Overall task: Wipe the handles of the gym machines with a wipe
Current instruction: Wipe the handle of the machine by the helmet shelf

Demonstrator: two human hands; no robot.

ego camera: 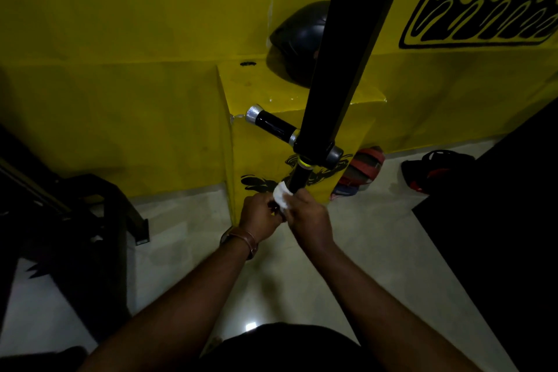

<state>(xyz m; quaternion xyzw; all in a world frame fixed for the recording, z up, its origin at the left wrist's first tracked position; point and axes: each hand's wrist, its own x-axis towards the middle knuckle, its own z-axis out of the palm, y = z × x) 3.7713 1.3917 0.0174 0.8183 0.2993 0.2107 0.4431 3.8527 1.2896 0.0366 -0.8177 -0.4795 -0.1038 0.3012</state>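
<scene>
Wipe [281,198] bunched white at the near handle [298,180], both hands pinching it, left hand [260,217], right hand [308,220], yellow wall [120,39] behind

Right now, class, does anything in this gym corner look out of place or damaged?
Yes. A dark helmet sits on the yellow ledge behind the machine's black bar, and sandals and a red bag lie on the floor by the wall. The ledge's corner looks chipped. Both hands hold the wipe at the lower handle.

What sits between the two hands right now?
In the head view, the white wipe sits between the left hand and right hand, against the lower end of the black handle.
</scene>
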